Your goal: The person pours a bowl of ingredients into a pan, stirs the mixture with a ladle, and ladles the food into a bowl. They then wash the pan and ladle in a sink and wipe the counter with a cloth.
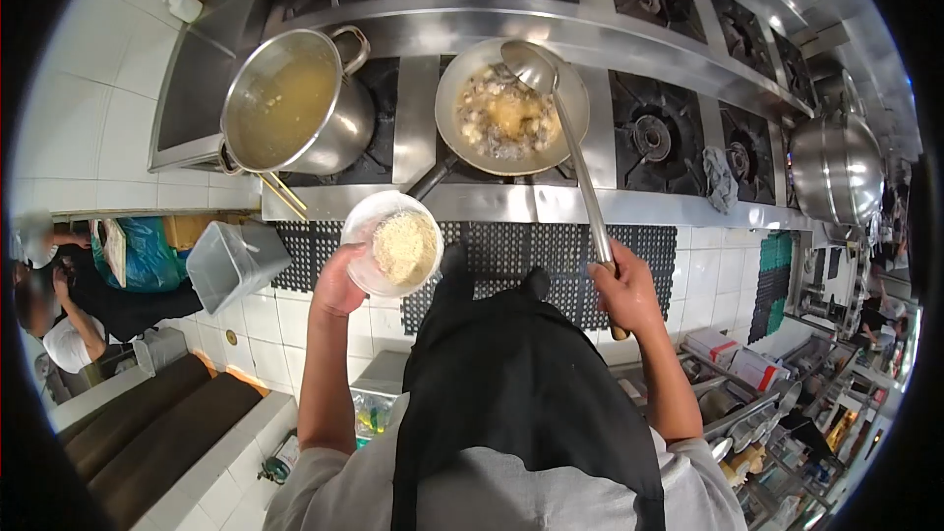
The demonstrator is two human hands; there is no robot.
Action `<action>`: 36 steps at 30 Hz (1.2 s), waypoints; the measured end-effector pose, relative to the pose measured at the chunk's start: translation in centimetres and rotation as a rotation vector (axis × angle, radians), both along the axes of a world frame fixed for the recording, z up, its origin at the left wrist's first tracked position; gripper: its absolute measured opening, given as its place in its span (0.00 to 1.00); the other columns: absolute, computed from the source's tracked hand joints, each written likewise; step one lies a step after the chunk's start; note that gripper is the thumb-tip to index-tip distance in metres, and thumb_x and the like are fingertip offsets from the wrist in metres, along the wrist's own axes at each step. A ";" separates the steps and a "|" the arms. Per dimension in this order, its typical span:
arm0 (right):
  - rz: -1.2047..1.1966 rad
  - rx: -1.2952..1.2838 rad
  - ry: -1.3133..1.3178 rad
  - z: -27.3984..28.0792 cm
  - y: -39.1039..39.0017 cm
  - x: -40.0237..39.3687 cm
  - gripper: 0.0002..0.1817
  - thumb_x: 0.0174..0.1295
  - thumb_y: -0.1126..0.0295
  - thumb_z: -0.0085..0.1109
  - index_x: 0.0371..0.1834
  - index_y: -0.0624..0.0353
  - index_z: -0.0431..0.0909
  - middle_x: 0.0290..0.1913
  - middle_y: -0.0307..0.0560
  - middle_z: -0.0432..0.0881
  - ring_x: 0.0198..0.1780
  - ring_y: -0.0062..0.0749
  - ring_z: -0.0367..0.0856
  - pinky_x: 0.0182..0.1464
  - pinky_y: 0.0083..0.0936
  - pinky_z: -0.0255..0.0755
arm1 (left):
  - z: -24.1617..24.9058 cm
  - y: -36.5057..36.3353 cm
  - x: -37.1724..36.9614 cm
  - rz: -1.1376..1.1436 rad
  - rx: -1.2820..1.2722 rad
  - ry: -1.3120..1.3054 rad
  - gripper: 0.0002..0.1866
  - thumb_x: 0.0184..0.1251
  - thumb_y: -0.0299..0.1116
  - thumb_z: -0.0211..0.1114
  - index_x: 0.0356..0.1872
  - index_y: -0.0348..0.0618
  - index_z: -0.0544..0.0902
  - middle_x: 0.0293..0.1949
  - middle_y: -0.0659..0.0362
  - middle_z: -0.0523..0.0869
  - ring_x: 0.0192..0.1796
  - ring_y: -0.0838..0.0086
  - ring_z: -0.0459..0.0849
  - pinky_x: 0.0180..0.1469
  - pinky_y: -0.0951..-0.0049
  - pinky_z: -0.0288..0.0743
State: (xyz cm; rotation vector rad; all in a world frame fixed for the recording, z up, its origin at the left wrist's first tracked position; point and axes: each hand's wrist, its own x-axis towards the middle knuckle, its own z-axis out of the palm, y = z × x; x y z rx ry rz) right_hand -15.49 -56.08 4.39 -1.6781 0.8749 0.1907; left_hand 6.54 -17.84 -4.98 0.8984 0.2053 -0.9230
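My left hand is closed on the side of a white bowl that holds a heap of pale yellow, crumbly powder. In my right hand is the long handle of a steel ladle. The ladle's bowl hangs over the right back part of a frying pan, its cup partly in front of the rim. Inside the pan, whitish and dark pieces lie in bubbling liquid, with a golden brown patch in the middle. The pan's dark handle points toward me, close behind the white bowl.
Left of the pan stands a large steel pot with yellowish liquid. Further burners and a grey cloth are to the right. A clear plastic bin stands at the left, near another person. A black perforated mat covers the floor.
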 end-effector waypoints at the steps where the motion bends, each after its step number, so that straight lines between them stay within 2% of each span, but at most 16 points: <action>1: 0.012 -0.010 -0.001 0.1 -0.1 0.6 0.15 0.71 0.71 0.61 0.57 0.65 0.79 0.25 0.34 0.74 0.21 0.17 0.73 0.23 0.23 0.71 | -0.7 0.3 -0.2 0.024 -0.005 0.023 0.38 0.67 0.38 0.65 0.76 0.32 0.69 0.72 0.49 0.78 0.74 0.58 0.77 0.77 0.57 0.69; 4: 0.052 -0.079 -0.032 -1.3 -0.5 1.3 0.10 0.71 0.68 0.60 0.49 0.63 0.79 0.25 0.35 0.74 0.18 0.19 0.73 0.20 0.23 0.69 | -0.5 0.0 -1.1 0.051 -0.005 0.029 0.36 0.68 0.37 0.64 0.75 0.32 0.69 0.72 0.49 0.78 0.73 0.58 0.77 0.77 0.57 0.68; 5: 0.055 -0.011 -0.026 -1.6 -0.6 1.4 0.11 0.71 0.67 0.60 0.50 0.62 0.79 0.24 0.35 0.74 0.18 0.20 0.73 0.20 0.22 0.68 | -0.1 -0.3 -1.7 0.073 0.013 0.030 0.35 0.68 0.37 0.63 0.75 0.32 0.70 0.71 0.48 0.79 0.73 0.58 0.77 0.77 0.57 0.69; 8: -0.060 0.346 0.046 -1.8 -0.9 1.6 0.11 0.72 0.69 0.59 0.52 0.62 0.79 0.25 0.35 0.74 0.17 0.20 0.72 0.21 0.22 0.69 | 0.0 -0.9 -3.7 0.072 -0.037 0.025 0.34 0.69 0.37 0.63 0.74 0.32 0.71 0.71 0.49 0.80 0.72 0.58 0.78 0.76 0.58 0.69; 9: -0.054 0.506 -0.017 -1.3 -1.2 1.2 0.12 0.74 0.66 0.59 0.54 0.60 0.79 0.25 0.34 0.74 0.17 0.20 0.70 0.20 0.21 0.68 | -0.1 -1.1 -4.4 0.073 -0.040 0.038 0.34 0.69 0.37 0.63 0.74 0.32 0.71 0.70 0.49 0.80 0.72 0.59 0.78 0.76 0.58 0.70; 12: -0.247 1.114 -0.069 -0.3 -1.7 0.3 0.15 0.76 0.63 0.57 0.57 0.61 0.79 0.25 0.33 0.73 0.18 0.18 0.70 0.19 0.19 0.66 | -0.1 -1.9 -6.8 0.074 -0.015 0.002 0.34 0.69 0.37 0.63 0.75 0.32 0.71 0.71 0.49 0.80 0.72 0.61 0.78 0.76 0.59 0.69; 13: -0.281 1.320 -0.073 -0.6 -2.3 0.1 0.19 0.77 0.62 0.55 0.61 0.64 0.78 0.25 0.32 0.72 0.18 0.15 0.69 0.19 0.16 0.66 | 0.1 -2.2 -7.6 0.074 -0.033 0.015 0.34 0.69 0.37 0.62 0.75 0.32 0.71 0.70 0.49 0.80 0.72 0.61 0.78 0.76 0.59 0.70; 16: -0.344 1.700 -0.126 -1.1 -3.0 -0.2 0.21 0.79 0.63 0.53 0.64 0.68 0.76 0.25 0.32 0.73 0.18 0.14 0.68 0.19 0.15 0.66 | 0.0 -2.8 -9.0 0.098 -0.036 0.018 0.34 0.70 0.37 0.62 0.75 0.32 0.71 0.70 0.49 0.80 0.72 0.60 0.78 0.76 0.59 0.70; 17: -0.359 1.704 -0.135 -0.9 -2.9 -0.3 0.22 0.79 0.63 0.52 0.66 0.70 0.75 0.25 0.32 0.73 0.18 0.13 0.68 0.19 0.14 0.66 | 0.2 -2.9 -9.4 0.098 -0.059 0.021 0.34 0.70 0.37 0.62 0.75 0.32 0.71 0.70 0.49 0.80 0.72 0.60 0.78 0.76 0.59 0.70; 26: -0.298 1.458 -0.120 1.7 -2.8 -1.4 0.19 0.78 0.64 0.55 0.63 0.67 0.76 0.25 0.31 0.73 0.19 0.14 0.67 0.20 0.17 0.64 | 0.5 -4.0 -11.8 0.093 -0.098 0.024 0.34 0.71 0.38 0.61 0.75 0.32 0.70 0.70 0.48 0.80 0.73 0.59 0.77 0.76 0.57 0.69; 32: -0.260 1.056 -0.082 3.8 -3.6 -1.9 0.17 0.76 0.66 0.57 0.61 0.64 0.77 0.26 0.34 0.73 0.19 0.18 0.68 0.20 0.19 0.64 | 1.3 -4.6 -12.7 0.078 -0.131 0.035 0.32 0.72 0.37 0.61 0.74 0.32 0.71 0.69 0.49 0.80 0.72 0.59 0.78 0.76 0.57 0.70; 36: -0.117 0.628 -0.071 4.4 -3.8 -1.9 0.16 0.74 0.66 0.59 0.59 0.63 0.78 0.26 0.34 0.74 0.18 0.19 0.69 0.19 0.19 0.65 | 0.6 -4.9 -13.4 0.083 -0.150 0.070 0.32 0.72 0.37 0.61 0.74 0.32 0.72 0.69 0.49 0.80 0.71 0.59 0.79 0.76 0.57 0.70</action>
